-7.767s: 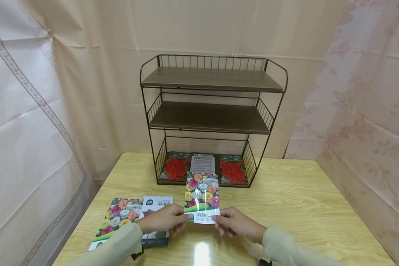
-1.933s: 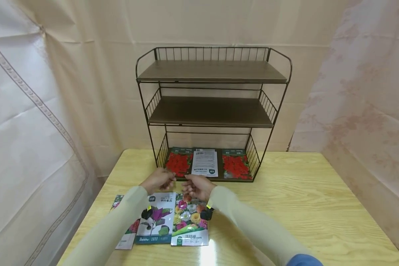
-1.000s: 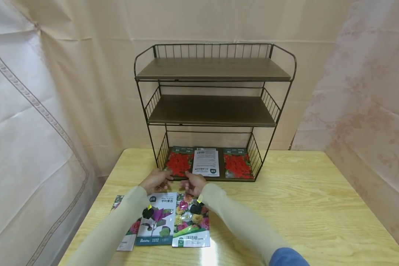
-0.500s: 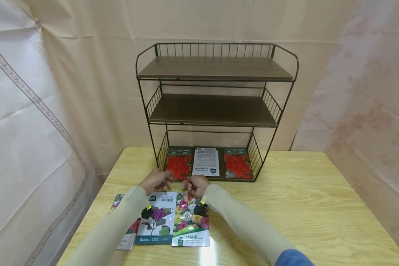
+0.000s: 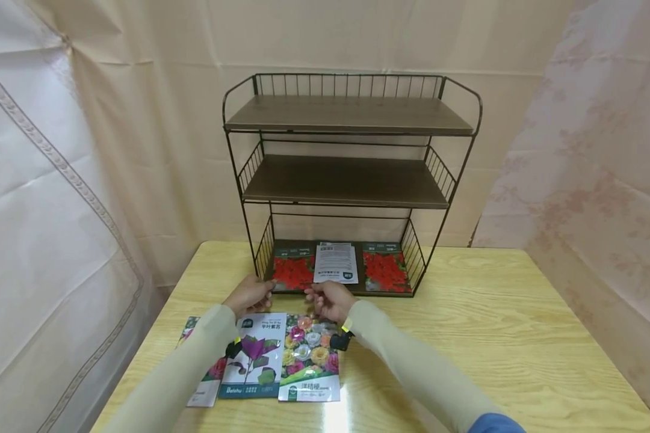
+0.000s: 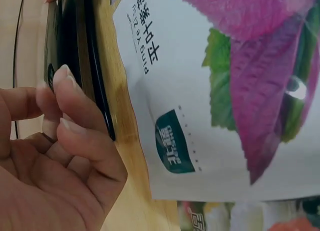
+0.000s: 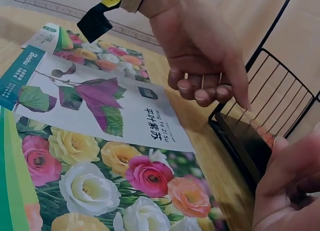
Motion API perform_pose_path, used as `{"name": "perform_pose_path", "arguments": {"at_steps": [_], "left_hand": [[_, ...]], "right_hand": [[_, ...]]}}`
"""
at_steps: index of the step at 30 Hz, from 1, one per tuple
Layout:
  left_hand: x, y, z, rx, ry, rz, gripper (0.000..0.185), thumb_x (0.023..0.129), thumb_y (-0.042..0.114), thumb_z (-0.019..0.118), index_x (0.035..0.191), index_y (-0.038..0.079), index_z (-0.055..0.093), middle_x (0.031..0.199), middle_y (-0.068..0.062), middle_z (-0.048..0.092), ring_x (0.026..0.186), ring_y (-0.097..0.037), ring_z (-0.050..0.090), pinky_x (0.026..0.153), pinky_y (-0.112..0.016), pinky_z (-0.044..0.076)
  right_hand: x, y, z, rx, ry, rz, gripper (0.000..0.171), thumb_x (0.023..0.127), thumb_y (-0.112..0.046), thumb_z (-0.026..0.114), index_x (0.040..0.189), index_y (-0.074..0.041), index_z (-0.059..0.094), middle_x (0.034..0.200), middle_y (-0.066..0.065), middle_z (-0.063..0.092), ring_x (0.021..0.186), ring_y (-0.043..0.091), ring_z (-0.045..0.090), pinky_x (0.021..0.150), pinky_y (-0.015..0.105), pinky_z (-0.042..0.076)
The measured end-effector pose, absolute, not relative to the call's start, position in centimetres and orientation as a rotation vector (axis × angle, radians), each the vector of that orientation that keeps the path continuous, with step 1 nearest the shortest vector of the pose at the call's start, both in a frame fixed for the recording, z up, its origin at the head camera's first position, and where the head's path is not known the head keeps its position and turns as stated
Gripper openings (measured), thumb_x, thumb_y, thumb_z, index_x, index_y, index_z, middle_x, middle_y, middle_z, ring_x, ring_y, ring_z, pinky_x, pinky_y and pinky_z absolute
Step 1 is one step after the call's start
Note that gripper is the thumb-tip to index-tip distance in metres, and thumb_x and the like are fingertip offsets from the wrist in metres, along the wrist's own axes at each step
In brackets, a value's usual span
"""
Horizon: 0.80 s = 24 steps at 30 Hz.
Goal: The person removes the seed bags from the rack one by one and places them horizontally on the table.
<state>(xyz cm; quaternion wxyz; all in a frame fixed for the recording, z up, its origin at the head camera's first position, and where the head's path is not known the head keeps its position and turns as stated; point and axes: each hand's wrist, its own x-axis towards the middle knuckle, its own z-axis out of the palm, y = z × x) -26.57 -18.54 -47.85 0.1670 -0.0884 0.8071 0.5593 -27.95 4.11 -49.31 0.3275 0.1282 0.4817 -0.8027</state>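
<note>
Nearest, the purple-leaf packet point(image 5: 254, 355) and the rose packet point(image 5: 310, 358) are left flat on the table point(image 5: 493, 337), just as half a second ago. Beyond them, both hands have been edged toward the rack point(image 5: 346, 180): the left hand point(image 5: 247, 296) with loosely curled, empty fingers at its base rail, the right hand point(image 5: 330, 299) at the red-flower packet point(image 5: 294, 272). Whether that packet's edge is pinched cannot be told; the fingertips are hidden.

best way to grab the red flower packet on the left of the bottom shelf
Pinch its near short edge, coming in low from the table side. The red packet lies flat on the bottom shelf of the rack, with side rails and the middle shelf above it, so only the front is open. The left hand is probably best placed, already at that corner.
</note>
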Motion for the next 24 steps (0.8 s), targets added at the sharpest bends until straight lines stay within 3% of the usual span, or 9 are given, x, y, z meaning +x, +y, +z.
{"name": "perform_pose_path", "arguments": {"at_steps": [8,15,24], "left_hand": [[-26.37,-18.93,-48.29,-0.168,2.253,1.604,0.038,0.111,0.022,0.046,0.097,-0.008,0.065,0.072,-0.007,0.066,0.052,-0.010,0.054,0.052,-0.025,0.045],[-26.16,-18.85,-48.05,-0.144,2.273,1.582,0.037,0.111,0.024,0.049,0.099,-0.008,0.065,0.075,-0.008,0.067,0.056,-0.011,0.055,0.052,-0.026,0.040],[-26.11,-18.67,-47.51,-0.128,2.254,1.592,0.038,0.110,0.025,0.049,0.096,-0.006,0.066,0.071,-0.005,0.065,0.056,-0.011,0.054,0.054,-0.026,0.037]], "right_hand": [[-27.89,4.02,-49.92,0.262,1.393,-2.035,0.028,0.106,-0.006,0.043,0.089,0.003,0.063,0.067,0.006,0.062,0.046,0.000,0.044,0.042,0.010,0.035],[-27.87,4.18,-49.84,0.212,1.534,-1.943,0.033,0.109,-0.022,0.052,0.086,-0.001,0.065,0.066,0.005,0.063,0.044,0.000,0.044,0.041,0.014,0.038],[-28.14,4.24,-49.44,0.177,1.562,-1.964,0.027,0.110,-0.015,0.050,0.103,0.006,0.064,0.064,0.003,0.060,0.044,0.000,0.043,0.042,0.014,0.038]]}}
